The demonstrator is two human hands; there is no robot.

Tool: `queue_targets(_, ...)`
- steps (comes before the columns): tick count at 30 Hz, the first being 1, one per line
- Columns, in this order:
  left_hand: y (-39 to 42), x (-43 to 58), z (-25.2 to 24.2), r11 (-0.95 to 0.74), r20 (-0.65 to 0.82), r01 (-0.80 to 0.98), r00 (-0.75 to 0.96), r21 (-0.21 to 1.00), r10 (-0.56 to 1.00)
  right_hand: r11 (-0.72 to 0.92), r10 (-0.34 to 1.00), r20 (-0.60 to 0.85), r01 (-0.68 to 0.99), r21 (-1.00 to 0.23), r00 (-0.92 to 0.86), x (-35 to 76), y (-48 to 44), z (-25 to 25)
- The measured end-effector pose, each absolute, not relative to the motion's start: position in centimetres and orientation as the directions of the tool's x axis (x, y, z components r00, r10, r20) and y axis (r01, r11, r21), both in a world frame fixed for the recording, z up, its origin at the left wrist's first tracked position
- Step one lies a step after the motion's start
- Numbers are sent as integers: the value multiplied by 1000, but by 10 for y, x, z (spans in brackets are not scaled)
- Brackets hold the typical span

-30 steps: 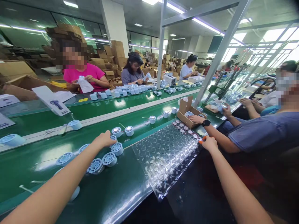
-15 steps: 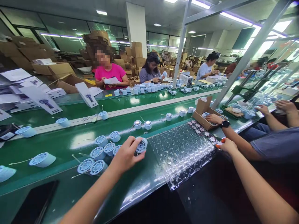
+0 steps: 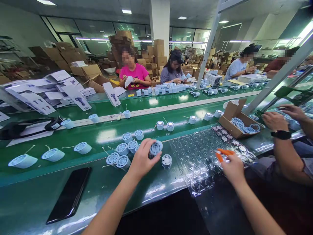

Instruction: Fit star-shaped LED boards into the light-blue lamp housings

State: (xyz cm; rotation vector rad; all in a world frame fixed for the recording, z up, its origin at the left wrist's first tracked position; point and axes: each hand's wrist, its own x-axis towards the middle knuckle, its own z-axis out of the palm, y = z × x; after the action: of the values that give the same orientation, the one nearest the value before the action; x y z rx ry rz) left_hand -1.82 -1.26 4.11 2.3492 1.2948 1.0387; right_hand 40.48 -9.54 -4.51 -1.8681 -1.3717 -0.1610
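Observation:
My left hand [image 3: 146,157] is closed around a light blue round fan housing [image 3: 156,148], held above the green bench with its open, ribbed face up. Close to its right stands another blue housing with white fan blades [image 3: 166,161]. A cluster of similar blue housings [image 3: 122,149], some with thin wires, lies left of the hand. My right hand [image 3: 233,166] grips an orange two-armed hand tool [image 3: 224,152] over the clear plastic sheet [image 3: 195,156]; the tool's working end is not clear. Small whitish star-shaped parts [image 3: 230,138] lie on the sheet's far right side.
A black phone [image 3: 69,195] lies at front left. An open cardboard box [image 3: 231,125] holds blue rings. A co-worker's hands [image 3: 276,120] are at right, beside a slanted metal post [image 3: 276,78]. More housings sit along the green belt [image 3: 146,114]; people sit opposite.
My view has turned left. The co-worker's hand has left the cardboard box. My right hand has come away from the star-shaped parts, and a bladed housing now shows beside my left hand.

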Motion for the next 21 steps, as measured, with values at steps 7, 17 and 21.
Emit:
queue_targets(7,-91,-50,-13,-217,74,660,237,719,969,94,951,306,903,-420,43,294,-110,-57)
queue_targets(17,-82,-47,-9,-199,106,661,178,724,978,-215,970,21,896,-388,242,304,-103,-27)
queue_targets(21,-78,-43,-15,-245,180,698,167,673,969,-170,972,13,736,-656,236,268,-105,-13)
